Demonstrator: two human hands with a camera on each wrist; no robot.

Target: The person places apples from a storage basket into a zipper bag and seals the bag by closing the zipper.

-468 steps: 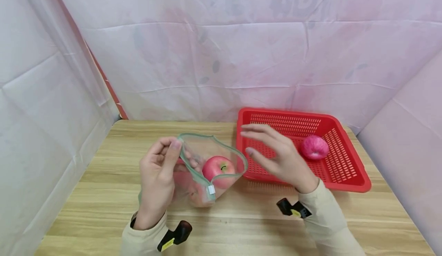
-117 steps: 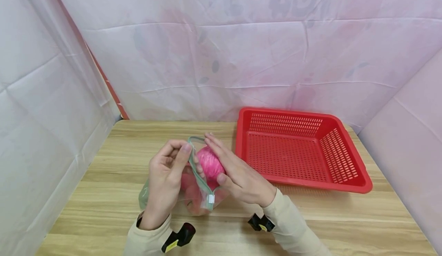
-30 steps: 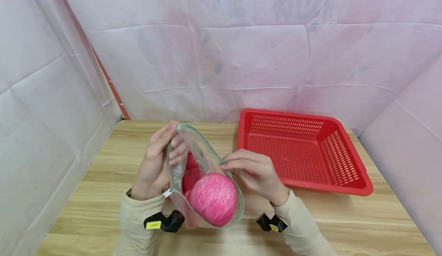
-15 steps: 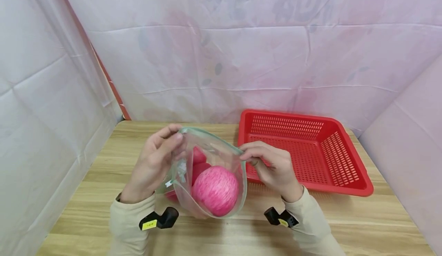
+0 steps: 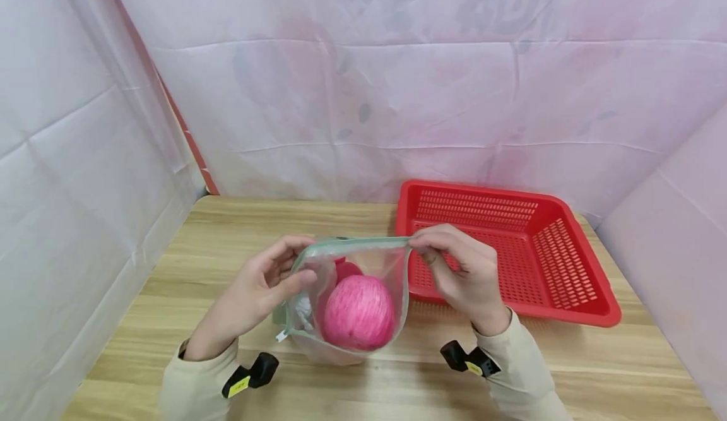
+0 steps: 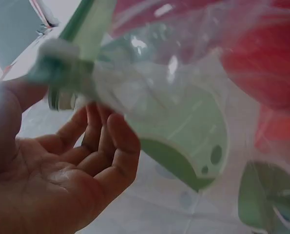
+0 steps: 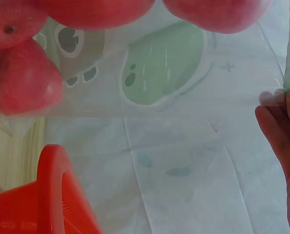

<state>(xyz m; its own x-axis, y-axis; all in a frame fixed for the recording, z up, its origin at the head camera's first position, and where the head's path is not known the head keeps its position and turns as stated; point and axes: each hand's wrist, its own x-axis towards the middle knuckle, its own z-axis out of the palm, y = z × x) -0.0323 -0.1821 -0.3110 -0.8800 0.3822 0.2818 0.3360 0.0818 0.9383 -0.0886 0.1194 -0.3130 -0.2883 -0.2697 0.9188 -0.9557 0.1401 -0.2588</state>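
Note:
A clear zip bag (image 5: 309, 345) with a green-edged mouth and a white slider (image 5: 281, 336) stands gaping above the table. A large pink apple (image 5: 360, 314) sits just inside the mouth, with another apple (image 5: 346, 271) partly hidden behind it. Several red apples (image 7: 25, 80) show through the plastic in the right wrist view. At the mouth's left end, my left hand (image 5: 258, 285) has its thumb in front of the edge and its fingers curled behind. My right hand (image 5: 462, 272) pinches the right corner of the green zip strip (image 5: 369, 243) between thumb and forefinger.
A red perforated basket (image 5: 514, 257) stands at the right rear of the wooden table (image 5: 238, 225), close behind my right hand. Pale printed sheets (image 5: 420, 93) hang behind the table and at both sides.
The pink apple, earlier in the basket, is now in the bag. Over the last second my right hand drew the mouth's corner rightward and my left hand went lower, stretching the far edge straight.

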